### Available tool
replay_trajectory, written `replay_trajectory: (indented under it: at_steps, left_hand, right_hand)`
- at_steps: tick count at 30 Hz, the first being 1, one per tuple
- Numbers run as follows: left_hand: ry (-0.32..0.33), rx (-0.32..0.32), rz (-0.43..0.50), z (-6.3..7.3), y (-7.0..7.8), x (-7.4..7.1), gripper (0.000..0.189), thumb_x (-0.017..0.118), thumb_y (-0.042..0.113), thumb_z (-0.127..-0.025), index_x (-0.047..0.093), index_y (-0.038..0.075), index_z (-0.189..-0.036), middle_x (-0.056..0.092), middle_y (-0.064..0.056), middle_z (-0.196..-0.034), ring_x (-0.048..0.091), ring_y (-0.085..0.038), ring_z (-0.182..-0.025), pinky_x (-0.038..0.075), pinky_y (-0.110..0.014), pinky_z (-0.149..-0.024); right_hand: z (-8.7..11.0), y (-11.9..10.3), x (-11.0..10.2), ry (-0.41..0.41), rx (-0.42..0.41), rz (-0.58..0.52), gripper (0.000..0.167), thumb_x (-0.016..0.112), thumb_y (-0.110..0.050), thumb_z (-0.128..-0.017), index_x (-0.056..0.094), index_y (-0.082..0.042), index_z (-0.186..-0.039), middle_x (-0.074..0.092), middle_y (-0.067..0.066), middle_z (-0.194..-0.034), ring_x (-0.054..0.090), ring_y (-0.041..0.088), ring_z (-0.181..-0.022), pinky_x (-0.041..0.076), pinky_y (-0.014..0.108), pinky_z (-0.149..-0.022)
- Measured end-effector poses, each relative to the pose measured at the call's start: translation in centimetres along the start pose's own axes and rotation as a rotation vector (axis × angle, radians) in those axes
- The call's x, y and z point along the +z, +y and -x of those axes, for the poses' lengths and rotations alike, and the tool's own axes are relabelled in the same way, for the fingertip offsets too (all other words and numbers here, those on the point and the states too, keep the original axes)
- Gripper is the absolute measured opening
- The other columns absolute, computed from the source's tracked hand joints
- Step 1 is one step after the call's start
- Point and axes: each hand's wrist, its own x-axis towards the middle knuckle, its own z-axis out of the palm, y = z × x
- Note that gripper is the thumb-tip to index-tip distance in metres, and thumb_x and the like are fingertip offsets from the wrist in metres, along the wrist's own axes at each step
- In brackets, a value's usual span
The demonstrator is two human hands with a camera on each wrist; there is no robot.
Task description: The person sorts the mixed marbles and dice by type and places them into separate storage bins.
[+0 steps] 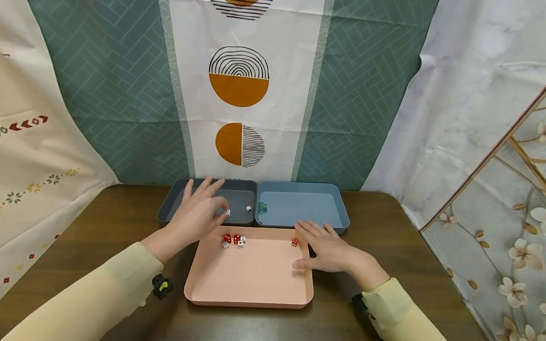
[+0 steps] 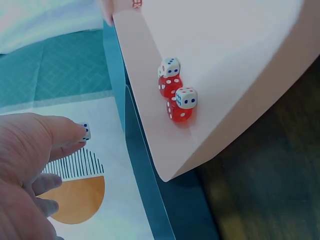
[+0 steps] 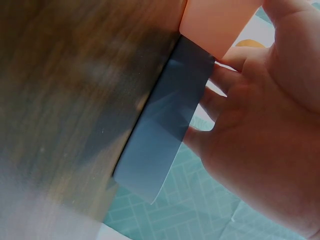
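My left hand (image 1: 193, 213) pinches a white die (image 1: 227, 212) between thumb and forefinger, the other fingers spread, over the dark grey tray (image 1: 237, 192). Another white die (image 1: 248, 208) lies in that tray. In the pink tray (image 1: 254, 281), red dice (image 2: 170, 86) and white dice (image 2: 186, 98) sit bunched near the back left corner. My right hand (image 1: 326, 249) has its fingers extended over the back right corner of the pink tray. Beside its fingers lies a single red die (image 1: 295, 242).
A blue tray (image 1: 305, 205) adjoins the dark one, behind the pink tray, with green and blue dice (image 1: 262, 208) at its left side. All the trays stand on a brown wooden table (image 1: 129, 210). A patterned curtain (image 1: 282, 105) hangs behind the table.
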Motion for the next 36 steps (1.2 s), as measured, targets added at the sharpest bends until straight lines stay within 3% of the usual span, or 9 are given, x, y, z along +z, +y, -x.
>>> replay_trajectory:
  at_steps: [13,22,36]
  left_hand:
    - [-0.032,-0.025,-0.012,-2.7,-0.3,0.3,0.01,0.089,0.016,-0.095,0.085,0.014,-0.104,0.045,-0.024,-0.17,0.025,-0.049,-0.164,0.01,-0.081,-0.125]
    - [-0.063,-0.077,-0.021,-4.3,-0.6,1.0,0.012,0.086,0.018,-0.098,0.086,0.012,-0.108,0.045,-0.023,-0.17,0.024,-0.048,-0.164,0.007,-0.081,-0.126]
    - [-0.123,-0.154,-0.007,-5.8,-1.6,2.7,0.01,0.084,0.018,-0.1,0.085,0.014,-0.109,0.044,-0.023,-0.17,0.024,-0.049,-0.164,0.005,-0.082,-0.125]
  right_hand:
    - [-0.1,-0.1,0.1,0.007,-0.001,0.006,0.105,0.071,-0.066,-0.101,0.027,-0.005,-0.175,0.023,0.017,-0.182,0.017,0.04,-0.168,0.005,0.068,-0.132]
    - [0.1,-0.3,-0.1,0.009,-0.004,0.009,0.105,0.071,-0.064,-0.102,0.027,-0.004,-0.175,0.024,0.018,-0.181,0.018,0.041,-0.168,0.006,0.069,-0.132]
    - [0.1,0.0,0.1,0.013,-0.014,0.005,0.106,0.071,-0.066,-0.101,0.028,-0.004,-0.175,0.024,0.018,-0.181,0.018,0.041,-0.168,0.006,0.068,-0.132]
